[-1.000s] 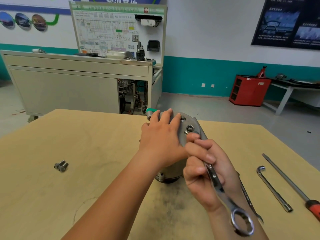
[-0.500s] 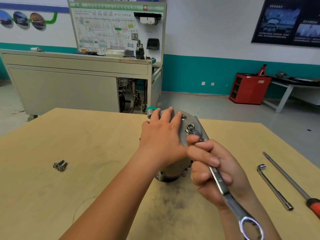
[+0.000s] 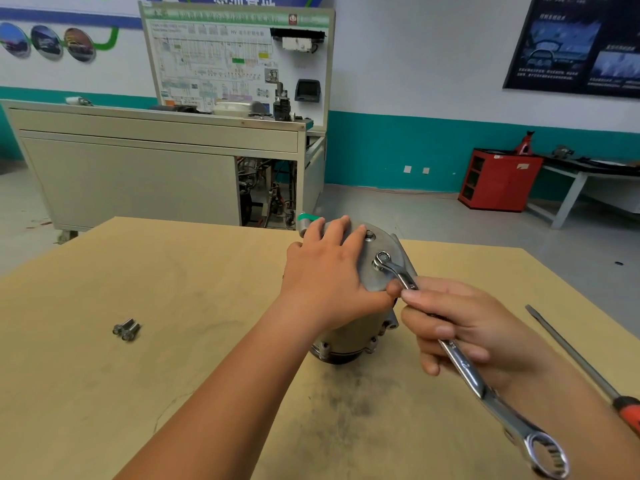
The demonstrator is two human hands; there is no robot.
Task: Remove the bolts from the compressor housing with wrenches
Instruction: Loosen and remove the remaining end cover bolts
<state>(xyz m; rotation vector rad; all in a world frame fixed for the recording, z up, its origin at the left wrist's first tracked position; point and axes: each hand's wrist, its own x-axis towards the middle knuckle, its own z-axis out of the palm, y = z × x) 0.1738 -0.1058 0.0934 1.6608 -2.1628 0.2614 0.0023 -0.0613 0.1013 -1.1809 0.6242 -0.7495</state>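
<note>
Desk (image 3: 173,271) was pale tan ply, with a dark grey smudge (image 3: 346,407) on the near side of the compressor housing (image 3: 375,282). Housing was dull silver-grey, darker at the base, with a green cap (image 3: 306,218) on the far port. Wrench (image 3: 464,370) was bright chrome, mirror finish. Two loose bolts (image 3: 126,330) were silver. Screwdriver (image 3: 575,355) had a dark grey shaft and an orange-red handle. Background: cabinet (image 3: 498,180) was red, wall (image 3: 415,64) white over a teal band, poster (image 3: 581,43) near-black with blue panels. Trainer bench (image 3: 138,174) was beige-grey, its board (image 3: 239,57) white with a green header strip. Floor (image 3: 450,220) was grey.
</note>
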